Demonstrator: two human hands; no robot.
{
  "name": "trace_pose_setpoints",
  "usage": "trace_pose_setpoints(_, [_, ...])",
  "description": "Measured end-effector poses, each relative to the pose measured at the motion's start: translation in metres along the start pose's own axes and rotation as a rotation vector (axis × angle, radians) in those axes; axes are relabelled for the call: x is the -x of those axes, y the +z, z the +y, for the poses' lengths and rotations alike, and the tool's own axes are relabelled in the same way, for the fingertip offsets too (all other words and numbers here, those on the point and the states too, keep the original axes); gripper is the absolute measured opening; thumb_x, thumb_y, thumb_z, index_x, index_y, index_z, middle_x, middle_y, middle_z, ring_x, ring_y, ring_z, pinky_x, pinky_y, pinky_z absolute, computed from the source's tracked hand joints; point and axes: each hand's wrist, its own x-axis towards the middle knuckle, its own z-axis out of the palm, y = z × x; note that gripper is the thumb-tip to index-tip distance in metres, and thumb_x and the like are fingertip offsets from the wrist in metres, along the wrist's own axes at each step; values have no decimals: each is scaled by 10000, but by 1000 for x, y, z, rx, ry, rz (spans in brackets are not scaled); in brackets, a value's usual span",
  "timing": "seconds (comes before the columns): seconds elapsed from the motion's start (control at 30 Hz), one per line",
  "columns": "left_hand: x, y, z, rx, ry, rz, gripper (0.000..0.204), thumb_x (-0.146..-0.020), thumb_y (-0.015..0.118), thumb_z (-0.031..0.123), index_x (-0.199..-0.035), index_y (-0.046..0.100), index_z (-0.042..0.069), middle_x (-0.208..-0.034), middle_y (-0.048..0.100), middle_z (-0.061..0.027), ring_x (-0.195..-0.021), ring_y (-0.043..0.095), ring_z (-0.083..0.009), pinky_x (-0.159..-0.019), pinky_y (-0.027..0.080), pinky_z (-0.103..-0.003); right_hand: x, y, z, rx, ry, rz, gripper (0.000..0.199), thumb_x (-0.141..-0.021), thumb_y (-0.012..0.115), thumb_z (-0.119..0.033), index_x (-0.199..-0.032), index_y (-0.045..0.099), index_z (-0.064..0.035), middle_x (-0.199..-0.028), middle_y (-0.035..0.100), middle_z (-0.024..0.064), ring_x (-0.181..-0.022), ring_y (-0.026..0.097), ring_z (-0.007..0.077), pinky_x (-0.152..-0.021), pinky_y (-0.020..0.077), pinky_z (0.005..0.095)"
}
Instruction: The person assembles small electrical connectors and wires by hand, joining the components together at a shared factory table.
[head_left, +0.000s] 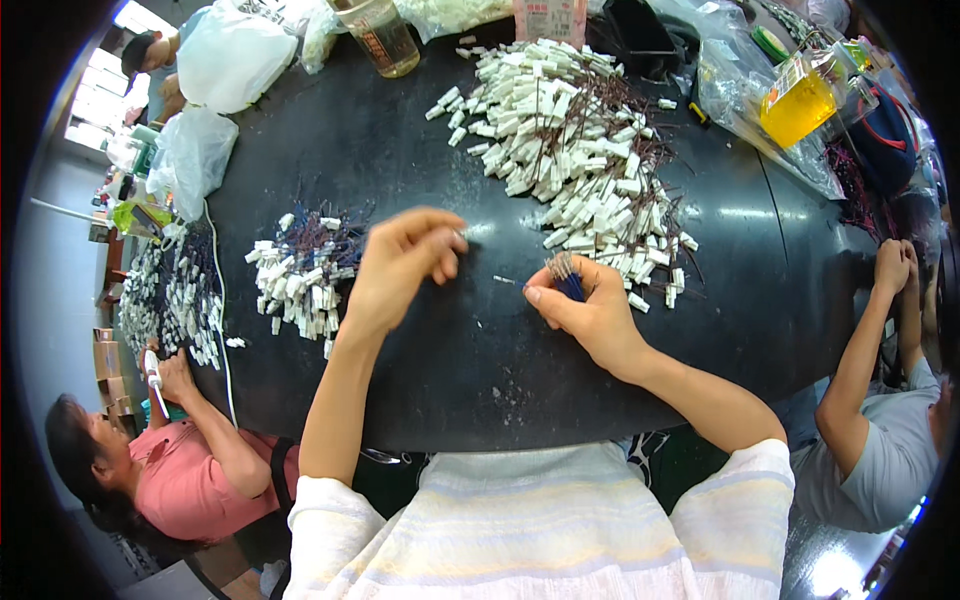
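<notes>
My right hand [603, 322] is closed round a small bundle of short dark blue wires [571, 286] with bare metal terminals at their upper ends. One metal terminal [505, 280] sticks out to the left from its thumb and forefinger. My left hand [398, 262] hovers over the table to the left of it, fingers curled in and thumb near the forefinger. Whatever those fingertips may hold is too small to name. Just left of that hand lies a heap of white plastic connectors [300, 293] with blue wires. Beyond my right hand spreads a larger heap of white connectors [560, 130] with brown wires.
The black table [420, 400] carries a plastic cup of brownish liquid [385, 40], clear bags [195, 150] and a bottle of yellow liquid [797, 105]. A white cable [218, 290] runs along the left. Co-workers sit left, in a pink top [205, 480], and right, in grey [870, 450].
</notes>
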Motion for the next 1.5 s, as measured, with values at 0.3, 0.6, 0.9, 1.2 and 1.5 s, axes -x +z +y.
trace_pose_setpoints(0.3, [34, 12, -15, 471, -141, -163, 208, -862, 542, 42, -1033, 541, -76, -859, 615, -123, -678, 578, -129, -601, 473, -229, -2, 6, 1, 201, -121, -13, 98, -745, 646, -76, -707, 575, -22, -617, 499, -49, -575, 422, 14, -515, 334, 188])
trace_pose_setpoints(0.6, [38, 19, -15, 484, -106, -129, 191, -858, 540, 26, -1015, 535, -83, -853, 623, -143, -675, 592, -141, -567, 470, -233, 1, 4, 5, 242, -139, -36, 50, -700, 590, -31, -703, 558, 7, -620, 522, -16, -587, 449, 26, -515, 378, 191])
trace_pose_setpoints(0.9, [42, 35, -18, 293, -50, -107, 171, -850, 554, 19, -987, 548, -83, -831, 623, -140, -634, 609, -154, -496, 472, -215, 0, 6, 9, 231, -204, -49, 54, -711, 590, -38, -699, 566, 9, -613, 532, -13, -589, 446, 20, -509, 367, 195])
trace_pose_setpoints(1.2, [42, 15, 0, -86, 140, 151, 110, -832, 544, -11, -916, 603, -50, -835, 634, -108, -687, 612, -139, -565, 469, -216, -5, 8, 2, 226, -207, -54, 78, -767, 617, -68, -768, 590, 5, -641, 544, -5, -601, 475, 36, -536, 382, 200])
trace_pose_setpoints(1.5, [-5, -30, 33, -1299, 619, 548, 121, -758, 570, 14, -862, 621, -23, -1055, 586, -185, -1048, 516, -335, -886, 401, -395, -3, -7, 4, -102, 10, -111, 90, -857, 461, -94, -890, 492, -16, -628, 521, 44, -488, 337, 29, -445, 256, 197])
